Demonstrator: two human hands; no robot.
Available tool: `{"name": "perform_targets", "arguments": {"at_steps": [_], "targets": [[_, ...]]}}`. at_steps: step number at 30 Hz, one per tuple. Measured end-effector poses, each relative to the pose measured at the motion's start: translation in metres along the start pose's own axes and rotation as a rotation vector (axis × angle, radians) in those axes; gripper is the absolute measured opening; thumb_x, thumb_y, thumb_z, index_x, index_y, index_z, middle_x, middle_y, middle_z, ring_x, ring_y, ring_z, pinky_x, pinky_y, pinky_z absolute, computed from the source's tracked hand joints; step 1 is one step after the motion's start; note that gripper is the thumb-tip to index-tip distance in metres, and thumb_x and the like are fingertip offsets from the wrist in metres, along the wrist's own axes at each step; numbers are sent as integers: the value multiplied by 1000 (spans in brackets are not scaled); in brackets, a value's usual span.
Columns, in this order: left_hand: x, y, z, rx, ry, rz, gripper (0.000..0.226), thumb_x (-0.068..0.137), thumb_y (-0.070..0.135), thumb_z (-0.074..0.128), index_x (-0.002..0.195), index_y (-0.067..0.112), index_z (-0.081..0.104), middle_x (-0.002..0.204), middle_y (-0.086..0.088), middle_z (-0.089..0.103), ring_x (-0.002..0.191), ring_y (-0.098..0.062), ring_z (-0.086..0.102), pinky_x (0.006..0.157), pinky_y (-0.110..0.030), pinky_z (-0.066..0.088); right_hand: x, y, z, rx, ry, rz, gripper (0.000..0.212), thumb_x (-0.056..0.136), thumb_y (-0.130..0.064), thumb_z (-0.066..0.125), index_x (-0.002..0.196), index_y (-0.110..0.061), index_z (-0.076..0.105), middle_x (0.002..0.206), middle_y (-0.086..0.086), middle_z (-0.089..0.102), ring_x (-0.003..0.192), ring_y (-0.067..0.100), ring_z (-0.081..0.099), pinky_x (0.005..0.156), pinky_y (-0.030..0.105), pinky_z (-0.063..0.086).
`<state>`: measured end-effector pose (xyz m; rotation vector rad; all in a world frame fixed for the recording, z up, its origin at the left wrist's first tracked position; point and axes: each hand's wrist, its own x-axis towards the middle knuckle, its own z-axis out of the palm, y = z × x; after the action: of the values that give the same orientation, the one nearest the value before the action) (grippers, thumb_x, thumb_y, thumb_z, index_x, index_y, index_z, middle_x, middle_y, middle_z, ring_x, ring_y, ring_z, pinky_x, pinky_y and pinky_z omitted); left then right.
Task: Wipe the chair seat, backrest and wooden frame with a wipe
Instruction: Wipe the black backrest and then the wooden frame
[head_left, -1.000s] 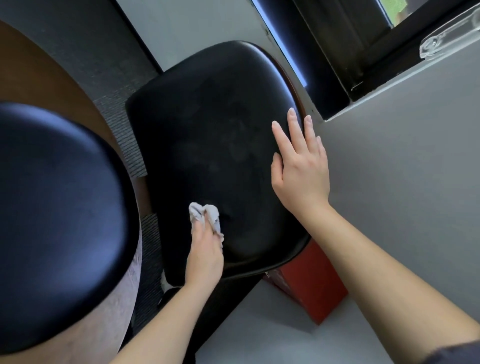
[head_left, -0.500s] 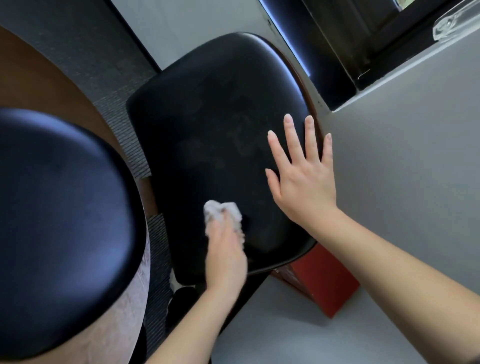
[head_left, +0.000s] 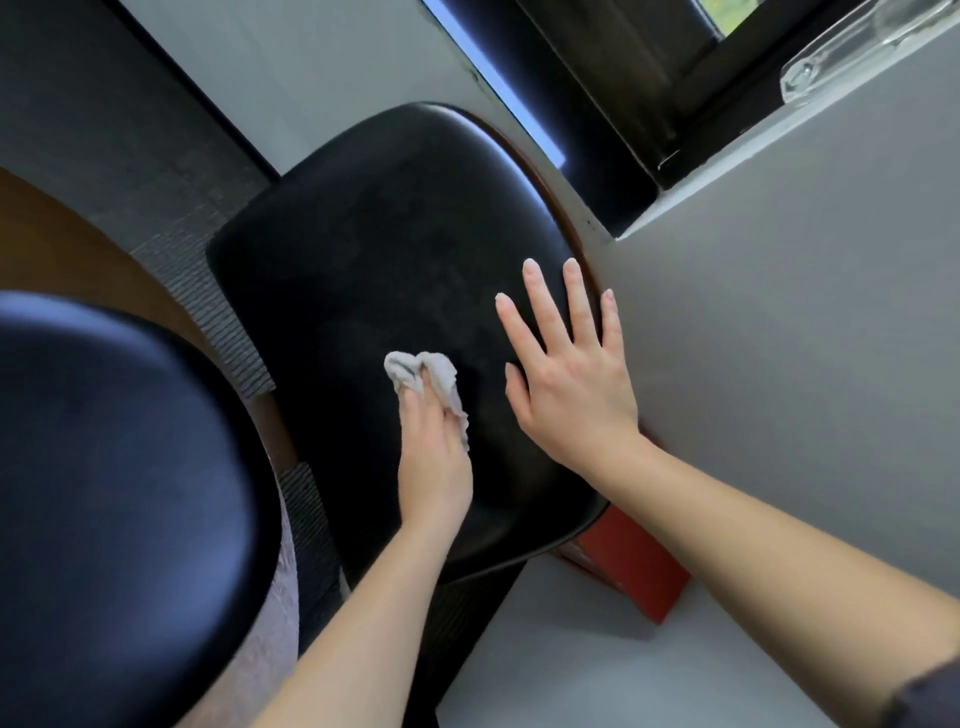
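A black padded chair seat (head_left: 374, 260) fills the middle of the head view, with a thin brown wooden rim (head_left: 563, 221) along its right edge. My left hand (head_left: 434, 457) presses a crumpled grey wipe (head_left: 423, 376) onto the seat's near half. My right hand (head_left: 569, 374) lies flat on the seat's right side, fingers spread, holding nothing. The chair's backrest and legs are hidden.
A second black padded seat (head_left: 114, 483) bulges at the lower left. A grey wall (head_left: 779, 338) stands close on the right, with a dark window frame (head_left: 649, 78) above. A red box (head_left: 634, 566) sits under the chair's near right edge. Ribbed grey carpet (head_left: 208, 291) and a brown tabletop (head_left: 62, 244) lie left.
My left hand has slid the wipe up and to the right across the seat, closer to my right hand. My right hand's fingers have spread apart and it has shifted slightly right.
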<state>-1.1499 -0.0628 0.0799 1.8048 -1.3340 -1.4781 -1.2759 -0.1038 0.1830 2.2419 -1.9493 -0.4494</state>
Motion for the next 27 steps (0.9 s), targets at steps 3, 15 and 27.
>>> {"name": "perform_targets", "arguments": {"at_steps": [3, 15, 27], "targets": [[15, -36, -5, 80, 34, -125, 49, 100, 14, 31, 147, 4, 24, 149, -21, 31, 133, -39, 39, 106, -51, 40, -2, -1, 4, -34, 8, 11, 58, 96, -38, 41, 151, -22, 30, 162, 9, 10, 148, 38, 3, 114, 61, 16], [39, -26, -31, 44, -20, 338, 59, 99, 22, 28, 155, 14, 13, 162, -12, 10, 149, -31, 13, 119, -51, 20, -1, -6, 6, -112, 63, 39, 59, 93, -40, 41, 150, -23, 33, 161, 8, 14, 148, 38, 6, 114, 59, 19], [88, -32, -29, 211, 78, 535, 57, 103, 23, 26, 155, 6, 8, 161, -21, 2, 149, -35, 3, 120, -50, 16, -14, -16, 11, -70, 130, 156, 57, 93, -36, 42, 148, -26, 35, 161, 6, 16, 148, 33, 10, 116, 58, 16]]}}
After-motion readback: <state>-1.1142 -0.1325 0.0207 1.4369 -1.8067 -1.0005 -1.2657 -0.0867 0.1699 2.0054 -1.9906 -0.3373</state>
